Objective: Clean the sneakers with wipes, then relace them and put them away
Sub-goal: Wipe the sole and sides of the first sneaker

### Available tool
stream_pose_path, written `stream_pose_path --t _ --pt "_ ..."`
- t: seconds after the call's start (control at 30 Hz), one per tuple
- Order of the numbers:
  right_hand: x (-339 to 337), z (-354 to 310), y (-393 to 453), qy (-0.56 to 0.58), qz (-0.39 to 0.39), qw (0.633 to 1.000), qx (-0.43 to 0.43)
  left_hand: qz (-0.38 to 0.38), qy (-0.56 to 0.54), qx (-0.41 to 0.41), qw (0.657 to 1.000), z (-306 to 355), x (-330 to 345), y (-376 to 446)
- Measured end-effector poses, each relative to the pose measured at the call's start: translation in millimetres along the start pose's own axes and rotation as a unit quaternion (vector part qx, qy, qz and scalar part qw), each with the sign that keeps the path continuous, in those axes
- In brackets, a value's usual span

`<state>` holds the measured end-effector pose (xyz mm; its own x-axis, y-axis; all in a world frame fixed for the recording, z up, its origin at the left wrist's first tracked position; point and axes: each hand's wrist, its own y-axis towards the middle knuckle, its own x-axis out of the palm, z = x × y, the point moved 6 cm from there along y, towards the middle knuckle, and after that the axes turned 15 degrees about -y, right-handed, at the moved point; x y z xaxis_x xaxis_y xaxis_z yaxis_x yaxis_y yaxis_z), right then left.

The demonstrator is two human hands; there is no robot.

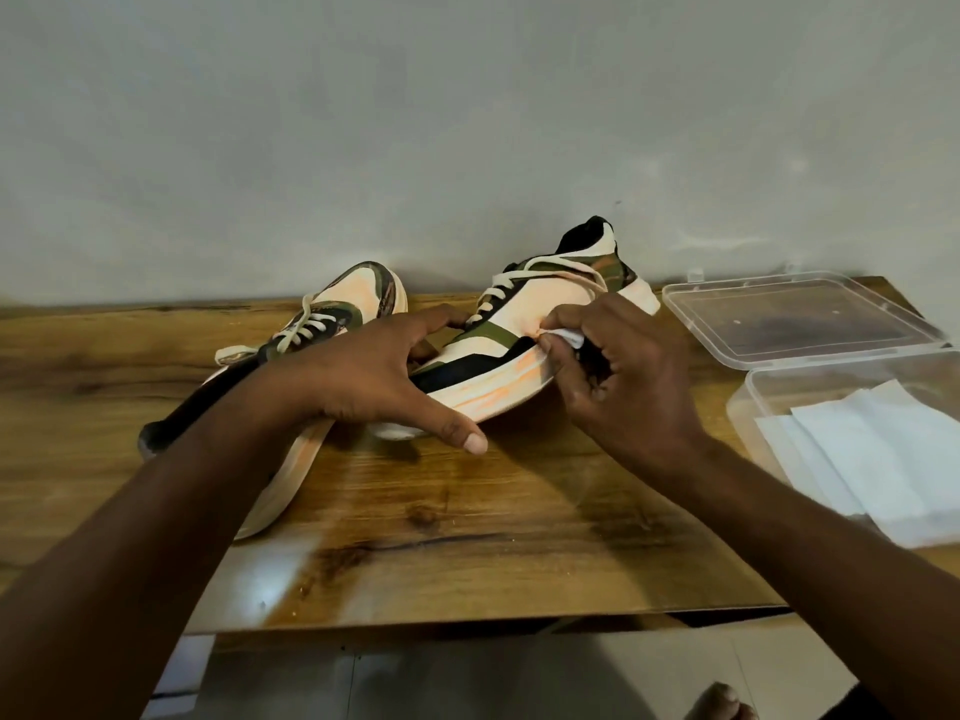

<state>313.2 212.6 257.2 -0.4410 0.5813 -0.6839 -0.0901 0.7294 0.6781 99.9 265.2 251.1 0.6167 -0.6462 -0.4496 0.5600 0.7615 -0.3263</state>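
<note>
Two cream, olive and black sneakers with laces lie on the wooden table. The right sneaker is tilted, heel up toward the wall, toe down near me. My left hand grips its toe end, thumb stretched along the sole. My right hand pinches a small white wipe and presses it against the sneaker's side just above the orange-stained sole. The left sneaker lies behind my left forearm, partly hidden.
A clear plastic box at the right holds folded white wipes. Its clear lid lies open behind it. A grey wall stands right behind the table. The floor and a foot show below the table's front edge.
</note>
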Motion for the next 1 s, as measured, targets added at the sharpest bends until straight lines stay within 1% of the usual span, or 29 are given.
stream_pose_path --t 0.13,0.2,0.27,0.4,0.5,0.57,0.67,0.73,0.8,0.9,1.0 --pt "-4.0 43.0 9.9 -0.028 0.023 0.992 0.117 0.000 0.004 0.003 1.000 1.4 -0.4 -0.9" --pt "-2.9 45.5 8.6 -0.027 0.021 0.990 0.138 0.006 0.003 0.004 1.000 1.9 0.6 -1.4" --pt "0.0 28.7 4.5 -0.007 0.010 0.993 0.120 0.011 0.007 0.006 1.000 2.3 0.7 -1.3" --pt "3.6 -20.8 -7.3 0.019 -0.015 1.000 0.011 0.013 0.029 -0.006 0.999 -1.8 -1.8 0.1" --pt "3.0 -30.4 -9.0 0.000 -0.017 0.999 -0.051 0.008 0.048 -0.007 0.999 -2.8 -3.0 -0.6" --pt "1.2 -19.4 -4.9 -0.005 0.002 0.999 -0.049 0.000 0.049 -0.005 0.999 -1.2 -3.6 -1.1" --pt "-5.1 9.7 4.6 -0.018 0.041 0.999 0.014 -0.014 0.037 0.004 0.999 -1.5 -3.9 -0.2" --pt "-7.2 25.7 8.3 -0.025 0.045 0.997 0.058 -0.009 0.033 0.009 0.999 -3.1 -4.0 0.2" --pt "-6.3 30.4 8.5 -0.029 0.041 0.995 0.082 0.001 0.025 0.014 1.000 -3.3 -3.3 0.4" --pt "-1.4 9.4 4.8 0.000 0.024 0.997 0.070 0.009 0.014 0.013 1.000 -0.3 -2.5 0.7" --pt "2.2 -22.8 -2.8 0.014 0.014 1.000 0.003 0.008 0.034 0.012 0.999 0.6 -2.4 2.0"
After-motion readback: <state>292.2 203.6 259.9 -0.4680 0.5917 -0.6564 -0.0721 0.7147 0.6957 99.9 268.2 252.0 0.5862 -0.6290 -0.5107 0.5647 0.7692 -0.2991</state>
